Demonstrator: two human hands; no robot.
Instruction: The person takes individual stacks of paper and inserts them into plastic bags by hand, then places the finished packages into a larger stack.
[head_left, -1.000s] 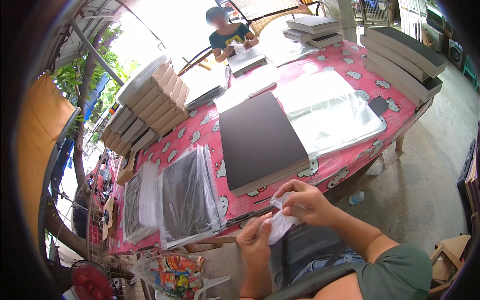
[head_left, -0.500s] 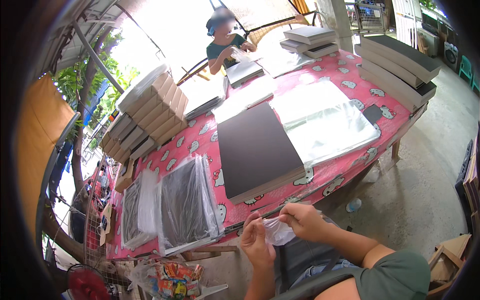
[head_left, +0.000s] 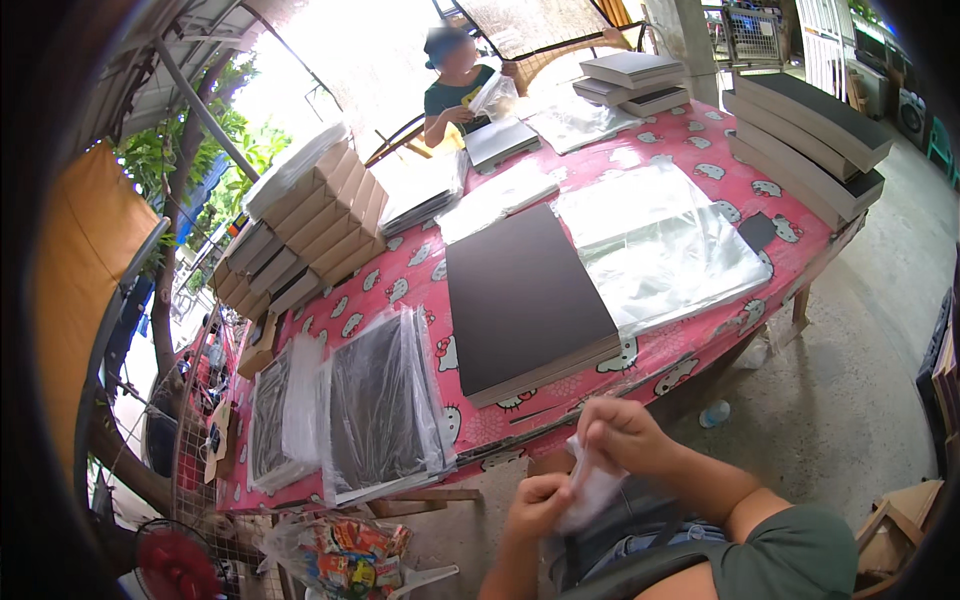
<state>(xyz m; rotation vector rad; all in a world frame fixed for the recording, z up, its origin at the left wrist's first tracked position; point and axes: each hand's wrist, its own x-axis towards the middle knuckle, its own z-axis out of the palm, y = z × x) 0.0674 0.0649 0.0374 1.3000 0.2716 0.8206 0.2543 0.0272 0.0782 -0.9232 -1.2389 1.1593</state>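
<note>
A thin, translucent plastic bag (head_left: 594, 486) hangs crumpled between my hands, over my lap and just off the table's near edge. My left hand (head_left: 538, 508) pinches its lower left side with closed fingers. Higher up and to the right, my right hand (head_left: 628, 434) grips the bag's top edge. On the table ahead of both hands lies a stack of black-topped flat boards (head_left: 528, 305). Beside it, on the right, clear plastic bags (head_left: 685, 265) are spread in a flat pile. Black sheets wrapped in plastic (head_left: 385, 405) rest to the left.
The table has a pink patterned cover (head_left: 505, 425). Brown-sided stacks (head_left: 325, 215) rise at the far left, black-topped blocks (head_left: 808, 140) at the far right. Across the table a person (head_left: 462, 90) handles plastic. A bag of colourful wrappers (head_left: 350, 555) and a bottle (head_left: 714, 414) are below.
The bag has gone from stretched between my hands to hanging more upright. My left hand has moved down and right, my right hand slightly up. The person opposite has lifted their plastic.
</note>
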